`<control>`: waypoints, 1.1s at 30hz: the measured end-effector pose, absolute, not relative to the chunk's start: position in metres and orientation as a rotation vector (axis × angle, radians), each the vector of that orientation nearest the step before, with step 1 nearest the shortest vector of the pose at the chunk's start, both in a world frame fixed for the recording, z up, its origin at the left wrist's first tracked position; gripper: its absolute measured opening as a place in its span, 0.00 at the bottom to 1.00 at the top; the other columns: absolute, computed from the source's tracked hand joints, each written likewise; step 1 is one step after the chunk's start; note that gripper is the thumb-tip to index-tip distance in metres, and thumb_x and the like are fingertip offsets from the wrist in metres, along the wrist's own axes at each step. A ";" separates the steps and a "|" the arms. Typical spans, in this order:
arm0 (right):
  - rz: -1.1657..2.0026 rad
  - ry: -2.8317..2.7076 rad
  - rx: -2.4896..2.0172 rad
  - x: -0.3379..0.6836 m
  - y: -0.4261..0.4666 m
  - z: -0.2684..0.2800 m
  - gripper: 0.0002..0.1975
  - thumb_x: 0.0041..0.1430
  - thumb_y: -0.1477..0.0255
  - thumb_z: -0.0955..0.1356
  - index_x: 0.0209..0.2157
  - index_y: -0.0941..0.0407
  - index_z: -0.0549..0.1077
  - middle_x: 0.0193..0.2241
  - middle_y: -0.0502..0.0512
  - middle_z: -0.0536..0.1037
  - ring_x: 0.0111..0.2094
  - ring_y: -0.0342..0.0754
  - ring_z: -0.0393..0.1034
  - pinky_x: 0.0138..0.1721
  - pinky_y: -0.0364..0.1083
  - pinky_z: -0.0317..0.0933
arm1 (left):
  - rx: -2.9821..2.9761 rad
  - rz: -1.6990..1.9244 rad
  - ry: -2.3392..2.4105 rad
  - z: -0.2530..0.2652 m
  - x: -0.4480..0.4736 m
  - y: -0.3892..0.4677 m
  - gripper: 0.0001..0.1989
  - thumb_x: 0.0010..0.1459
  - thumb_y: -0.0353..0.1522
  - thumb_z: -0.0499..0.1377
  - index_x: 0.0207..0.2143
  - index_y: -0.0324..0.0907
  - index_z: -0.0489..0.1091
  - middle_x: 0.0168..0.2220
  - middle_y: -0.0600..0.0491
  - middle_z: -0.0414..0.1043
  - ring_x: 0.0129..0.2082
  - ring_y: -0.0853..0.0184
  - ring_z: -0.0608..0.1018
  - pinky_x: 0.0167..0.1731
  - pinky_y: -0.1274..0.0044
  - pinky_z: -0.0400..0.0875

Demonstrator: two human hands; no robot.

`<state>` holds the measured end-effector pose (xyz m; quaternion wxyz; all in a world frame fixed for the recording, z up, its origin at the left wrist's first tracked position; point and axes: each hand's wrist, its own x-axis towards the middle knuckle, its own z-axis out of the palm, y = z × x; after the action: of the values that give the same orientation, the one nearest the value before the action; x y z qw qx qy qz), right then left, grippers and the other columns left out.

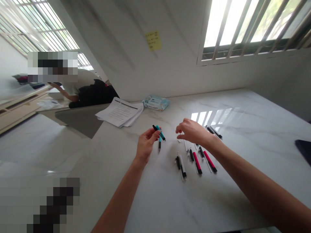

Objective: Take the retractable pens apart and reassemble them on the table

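My left hand (pixel 146 142) is closed, pinching blue and black pen parts (pixel 160 133) between thumb and fingers. Just below its fingertips, a blue and black pen piece with a pointed tip (pixel 159 145) points toward me; whether it is held or lies on the table I cannot tell. My right hand (pixel 190 131) hovers over the table with fingers bent, thumb and forefinger apart, and nothing visible between them. Beneath it lies a thin white refill (pixel 185 144), partly hidden. Nearer me are red and black pen barrels (pixel 197 162) and a white and black barrel (pixel 182 165), with small black parts and refills beside them.
More pen parts (pixel 215 132) lie beyond my right wrist. Printed papers (pixel 119 111) and a blue wipes pack (pixel 156 103) rest by the wall, which bears a yellow note (pixel 153 40). A dark object (pixel 303 149) sits far right. Another person (pixel 82 84) sits at left.
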<state>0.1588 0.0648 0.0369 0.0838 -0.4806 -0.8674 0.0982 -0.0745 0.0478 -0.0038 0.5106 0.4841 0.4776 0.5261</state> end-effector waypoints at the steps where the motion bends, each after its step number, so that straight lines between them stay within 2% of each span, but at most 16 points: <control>1: 0.338 -2.618 -1.481 0.159 0.067 0.032 0.11 0.60 0.65 0.75 0.42 0.55 0.84 0.35 0.62 0.83 0.43 0.60 0.76 0.41 0.51 0.69 | 1.179 1.276 1.152 -0.003 -0.075 0.048 0.20 0.50 0.43 0.73 0.42 0.42 0.83 0.39 0.50 0.81 0.32 0.70 0.74 0.36 0.77 0.68; 4: 0.462 -2.656 -1.541 0.156 0.068 0.022 0.12 0.57 0.64 0.76 0.41 0.54 0.84 0.34 0.62 0.83 0.36 0.56 0.78 0.35 0.49 0.68 | 1.205 1.277 1.160 -0.001 -0.074 0.047 0.20 0.49 0.43 0.73 0.43 0.42 0.83 0.39 0.50 0.82 0.32 0.69 0.75 0.36 0.77 0.67; 9: 0.488 -2.665 -1.528 0.152 0.066 0.016 0.05 0.57 0.74 0.74 0.36 0.55 0.84 0.33 0.61 0.83 0.34 0.55 0.78 0.33 0.47 0.65 | 1.247 1.231 1.130 0.000 -0.069 0.043 0.19 0.49 0.42 0.73 0.41 0.41 0.83 0.41 0.48 0.83 0.35 0.66 0.76 0.38 0.75 0.70; 12: 0.472 -2.668 -1.460 0.152 0.066 0.018 0.07 0.57 0.78 0.71 0.34 0.56 0.83 0.32 0.61 0.82 0.34 0.55 0.77 0.33 0.46 0.64 | 1.274 1.216 1.131 0.001 -0.067 0.042 0.18 0.49 0.42 0.73 0.40 0.41 0.84 0.40 0.48 0.83 0.36 0.64 0.78 0.39 0.75 0.71; 16: 0.478 -2.516 -1.440 0.155 0.065 0.028 0.07 0.58 0.77 0.69 0.35 0.56 0.81 0.30 0.59 0.82 0.34 0.52 0.76 0.34 0.45 0.63 | 1.302 1.192 1.143 0.001 -0.066 0.042 0.17 0.49 0.41 0.73 0.39 0.41 0.84 0.40 0.48 0.83 0.36 0.64 0.79 0.39 0.75 0.72; 20: 0.663 -2.291 -1.281 0.161 0.063 0.045 0.06 0.59 0.75 0.70 0.35 0.55 0.80 0.29 0.53 0.83 0.31 0.47 0.76 0.35 0.43 0.65 | 1.339 1.162 1.162 -0.002 -0.066 0.042 0.16 0.49 0.41 0.73 0.39 0.42 0.84 0.38 0.50 0.83 0.34 0.65 0.78 0.38 0.75 0.73; 26: 0.831 -1.969 -1.088 0.161 0.060 0.058 0.09 0.61 0.65 0.72 0.39 0.54 0.83 0.34 0.53 0.85 0.36 0.48 0.80 0.42 0.45 0.71 | 1.447 1.087 1.173 -0.010 -0.068 0.043 0.17 0.51 0.41 0.72 0.40 0.41 0.84 0.32 0.50 0.81 0.29 0.66 0.77 0.33 0.76 0.71; 30: 0.800 -2.044 -1.032 0.156 0.058 0.059 0.08 0.62 0.67 0.72 0.39 0.54 0.84 0.36 0.53 0.85 0.36 0.48 0.79 0.42 0.45 0.69 | 1.511 1.051 1.151 -0.012 -0.068 0.042 0.17 0.52 0.42 0.71 0.41 0.42 0.83 0.31 0.51 0.79 0.29 0.67 0.76 0.31 0.76 0.70; 33: 0.788 -2.104 -1.015 0.154 0.057 0.057 0.07 0.63 0.68 0.71 0.39 0.53 0.84 0.34 0.52 0.85 0.34 0.46 0.77 0.39 0.44 0.68 | 1.525 1.045 1.140 -0.010 -0.068 0.041 0.16 0.52 0.42 0.71 0.39 0.42 0.84 0.31 0.50 0.79 0.28 0.67 0.75 0.31 0.76 0.69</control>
<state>0.1536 0.0566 0.0574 0.3319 -0.3883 -0.8051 0.3014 -0.0675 0.0414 -0.0098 0.4661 0.6210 0.4645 0.4258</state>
